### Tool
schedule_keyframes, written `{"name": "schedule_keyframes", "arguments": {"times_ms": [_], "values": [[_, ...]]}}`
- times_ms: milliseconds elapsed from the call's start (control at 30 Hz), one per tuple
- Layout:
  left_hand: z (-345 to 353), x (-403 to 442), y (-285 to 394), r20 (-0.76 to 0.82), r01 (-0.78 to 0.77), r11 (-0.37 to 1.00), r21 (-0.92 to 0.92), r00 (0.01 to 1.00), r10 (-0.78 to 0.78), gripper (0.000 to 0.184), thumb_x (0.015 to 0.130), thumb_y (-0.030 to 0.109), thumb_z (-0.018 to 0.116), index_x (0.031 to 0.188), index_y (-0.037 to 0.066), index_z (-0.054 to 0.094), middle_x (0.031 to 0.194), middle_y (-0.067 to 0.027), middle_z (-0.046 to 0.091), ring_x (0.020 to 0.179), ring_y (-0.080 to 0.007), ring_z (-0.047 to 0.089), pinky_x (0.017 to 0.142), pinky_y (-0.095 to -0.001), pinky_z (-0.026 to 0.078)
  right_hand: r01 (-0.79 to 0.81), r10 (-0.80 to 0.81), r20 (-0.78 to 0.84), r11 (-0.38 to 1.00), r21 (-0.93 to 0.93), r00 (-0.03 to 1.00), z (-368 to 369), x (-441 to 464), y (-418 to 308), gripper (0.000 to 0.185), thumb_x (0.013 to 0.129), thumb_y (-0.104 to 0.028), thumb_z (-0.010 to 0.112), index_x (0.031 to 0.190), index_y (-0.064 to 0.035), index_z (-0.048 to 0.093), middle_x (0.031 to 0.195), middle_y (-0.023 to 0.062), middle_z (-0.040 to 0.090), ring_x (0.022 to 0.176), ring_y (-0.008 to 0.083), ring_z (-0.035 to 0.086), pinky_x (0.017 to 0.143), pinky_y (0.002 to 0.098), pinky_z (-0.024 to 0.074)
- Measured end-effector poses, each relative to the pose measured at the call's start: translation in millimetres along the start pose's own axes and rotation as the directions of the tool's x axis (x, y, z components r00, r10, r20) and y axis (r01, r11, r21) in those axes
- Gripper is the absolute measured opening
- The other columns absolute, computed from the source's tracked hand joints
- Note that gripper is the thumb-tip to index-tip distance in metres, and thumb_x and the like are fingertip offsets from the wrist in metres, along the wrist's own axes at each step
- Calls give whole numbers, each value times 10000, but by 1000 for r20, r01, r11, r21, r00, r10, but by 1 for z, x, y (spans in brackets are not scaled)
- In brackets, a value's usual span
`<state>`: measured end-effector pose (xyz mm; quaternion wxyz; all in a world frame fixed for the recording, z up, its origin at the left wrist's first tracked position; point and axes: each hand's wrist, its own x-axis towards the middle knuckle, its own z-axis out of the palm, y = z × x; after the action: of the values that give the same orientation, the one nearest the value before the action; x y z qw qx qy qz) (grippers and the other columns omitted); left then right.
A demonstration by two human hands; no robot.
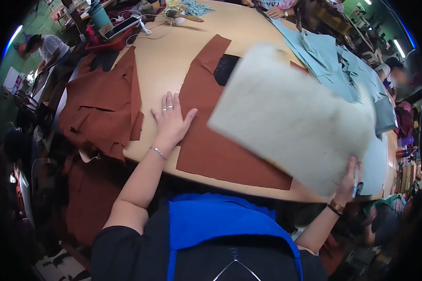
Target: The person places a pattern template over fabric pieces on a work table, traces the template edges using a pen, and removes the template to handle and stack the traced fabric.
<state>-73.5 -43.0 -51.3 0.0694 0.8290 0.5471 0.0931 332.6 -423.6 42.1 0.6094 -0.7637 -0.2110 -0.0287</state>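
Head view: right hand [348, 182] grasped a stiff-looking pale panel [290, 117] by its near right corner, a pen-like item [355, 177] alongside the fingers. Left hand [171, 124] lay flat, fingers spread, gripping nothing, across the left edge of a rust-brown leather-like sheet [229, 157]. Panel hung over that sheet and hid much of it; contact unclear. Judged best: light left-palm pressure, panel level, so nothing dragged. Left of left hand lay cut brown pieces [98, 100]. Beyond right hand, pale-blue pieces [316, 54] crowded the panel's far side. Beyond left hand: brush [190, 19], white cable [145, 30], phone [121, 28]. Farthest, a co-worker's hand [275, 12].
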Motion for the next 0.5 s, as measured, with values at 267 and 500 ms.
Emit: {"name": "schedule_keyframes", "arguments": {"times_ms": [267,500], "values": [[-8,-3,14,-183,-168,853,-494,979,86,180,916,253,644,990,92,677,1103,-130,648,1037,-269,621,880,-395,466,668,-739,-74,643,-375,670,-40,30,56,489,1007,-163,467,1438,34,351,1495,230,358,1380,318,375,1144,423,325],[-114,-33,-130,-561,-182,644,-743,694,-452,207,972,209,551,1046,16,564,954,-78,572,900,-200,529,830,-382,439,358,-285,356,920,-159,890,100,-19,59,395,1021,-125,464,1385,29,458,1440,150,468,1334,241,436,1140,355,329]]}}
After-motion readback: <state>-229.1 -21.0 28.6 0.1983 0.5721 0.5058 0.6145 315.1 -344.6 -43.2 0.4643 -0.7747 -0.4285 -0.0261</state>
